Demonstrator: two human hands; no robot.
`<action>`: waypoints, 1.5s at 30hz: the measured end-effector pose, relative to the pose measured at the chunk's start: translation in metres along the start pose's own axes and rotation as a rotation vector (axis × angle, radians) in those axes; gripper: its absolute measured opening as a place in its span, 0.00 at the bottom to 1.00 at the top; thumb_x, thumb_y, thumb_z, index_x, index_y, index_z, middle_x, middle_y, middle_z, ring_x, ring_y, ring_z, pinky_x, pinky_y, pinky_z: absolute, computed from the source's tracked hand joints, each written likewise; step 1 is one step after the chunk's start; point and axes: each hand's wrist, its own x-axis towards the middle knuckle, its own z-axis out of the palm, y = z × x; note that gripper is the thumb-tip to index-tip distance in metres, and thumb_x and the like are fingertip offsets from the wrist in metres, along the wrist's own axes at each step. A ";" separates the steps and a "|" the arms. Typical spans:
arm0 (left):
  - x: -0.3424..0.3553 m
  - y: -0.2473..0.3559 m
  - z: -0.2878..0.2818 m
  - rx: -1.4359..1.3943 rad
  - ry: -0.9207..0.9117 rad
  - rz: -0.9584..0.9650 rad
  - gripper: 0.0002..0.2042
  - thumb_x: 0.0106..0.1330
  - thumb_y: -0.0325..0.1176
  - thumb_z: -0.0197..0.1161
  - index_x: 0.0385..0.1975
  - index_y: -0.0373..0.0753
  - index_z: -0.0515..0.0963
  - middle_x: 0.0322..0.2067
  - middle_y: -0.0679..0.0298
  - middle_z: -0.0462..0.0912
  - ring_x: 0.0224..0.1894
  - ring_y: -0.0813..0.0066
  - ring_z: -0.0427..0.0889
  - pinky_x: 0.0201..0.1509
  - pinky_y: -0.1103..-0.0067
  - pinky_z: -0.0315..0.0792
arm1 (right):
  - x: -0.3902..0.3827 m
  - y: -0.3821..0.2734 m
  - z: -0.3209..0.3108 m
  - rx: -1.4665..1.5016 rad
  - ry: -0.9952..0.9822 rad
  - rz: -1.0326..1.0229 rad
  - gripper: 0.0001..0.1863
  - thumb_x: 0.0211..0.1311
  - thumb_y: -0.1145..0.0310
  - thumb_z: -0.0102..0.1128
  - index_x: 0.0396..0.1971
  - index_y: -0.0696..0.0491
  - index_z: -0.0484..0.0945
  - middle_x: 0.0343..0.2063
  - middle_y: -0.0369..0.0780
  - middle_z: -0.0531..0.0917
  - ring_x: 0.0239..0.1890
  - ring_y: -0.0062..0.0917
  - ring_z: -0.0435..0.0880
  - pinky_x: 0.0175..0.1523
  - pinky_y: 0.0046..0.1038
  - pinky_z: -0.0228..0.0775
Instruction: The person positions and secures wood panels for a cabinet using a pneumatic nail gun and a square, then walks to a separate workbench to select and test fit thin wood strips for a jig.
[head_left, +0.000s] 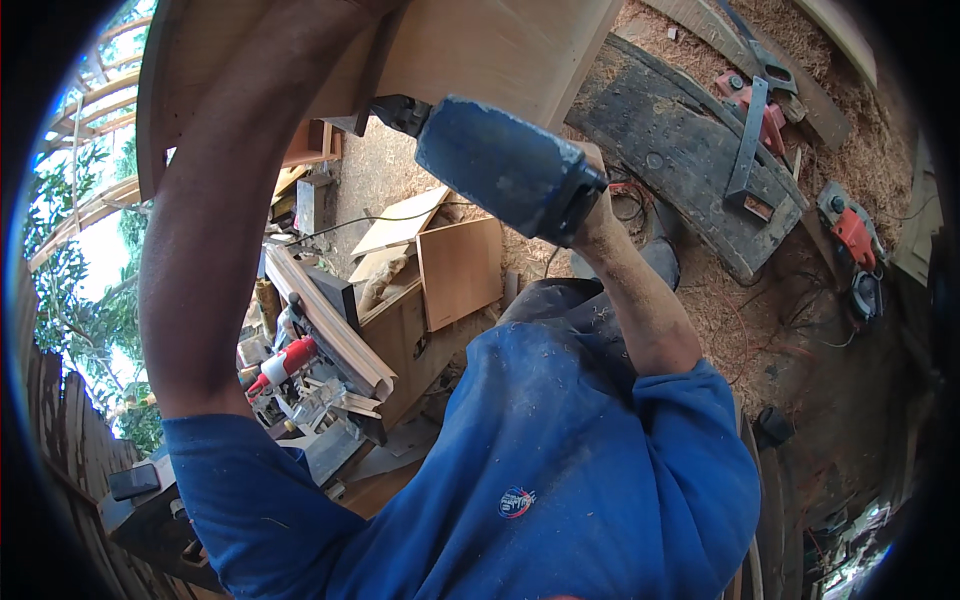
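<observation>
My right hand (598,200) is wrapped round the grip of a worn blue power drill (490,160); the drill's body hides most of my fingers. Its dark chuck (400,113) points left, close against the edge of a wooden panel (372,70) on a large wooden piece (480,50) overhead. Whether a bit is touching the wood cannot be made out. My left arm (215,240) reaches up across the wooden piece, and the hand lies beyond the top edge of the picture.
A dark plank (680,150) at the right bears a metal square (750,140). Red power tools (855,237) lie beyond it among sawdust and cords. Wood panels (460,270), mouldings (330,325) and a red-and-white bottle (285,365) crowd the left. A phone-like black object (134,482) rests at far left.
</observation>
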 end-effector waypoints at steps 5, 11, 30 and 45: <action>0.026 0.008 -0.003 -0.083 0.003 -0.007 0.26 0.58 0.38 0.59 0.57 0.33 0.76 0.61 0.57 0.75 0.71 0.61 0.63 0.77 0.50 0.40 | -0.011 -0.015 -0.015 -0.220 0.055 -0.058 0.34 0.42 0.63 0.77 0.53 0.56 0.78 0.39 0.42 0.86 0.40 0.30 0.88 0.46 0.30 0.80; -0.001 0.004 -0.019 -0.094 -0.062 -0.053 0.25 0.59 0.37 0.58 0.56 0.32 0.76 0.61 0.56 0.75 0.71 0.61 0.64 0.77 0.51 0.42 | -0.030 -0.036 -0.020 -0.575 0.066 -0.202 0.37 0.44 0.63 0.77 0.58 0.57 0.76 0.41 0.44 0.87 0.42 0.32 0.89 0.47 0.31 0.81; -0.023 0.022 -0.027 -0.100 0.252 -0.304 0.15 0.62 0.35 0.55 0.41 0.37 0.85 0.48 0.52 0.83 0.59 0.56 0.77 0.72 0.57 0.58 | -0.108 -0.065 -0.111 -1.309 0.562 0.149 0.13 0.49 0.70 0.72 0.33 0.60 0.83 0.28 0.44 0.87 0.33 0.36 0.88 0.41 0.35 0.77; -0.147 0.188 -0.107 -1.575 -0.078 -0.732 0.15 0.68 0.42 0.61 0.44 0.38 0.83 0.38 0.58 0.85 0.40 0.58 0.84 0.43 0.67 0.78 | -0.127 -0.129 -0.120 -1.562 0.631 0.476 0.15 0.50 0.65 0.68 0.35 0.59 0.81 0.29 0.53 0.86 0.37 0.50 0.86 0.41 0.46 0.76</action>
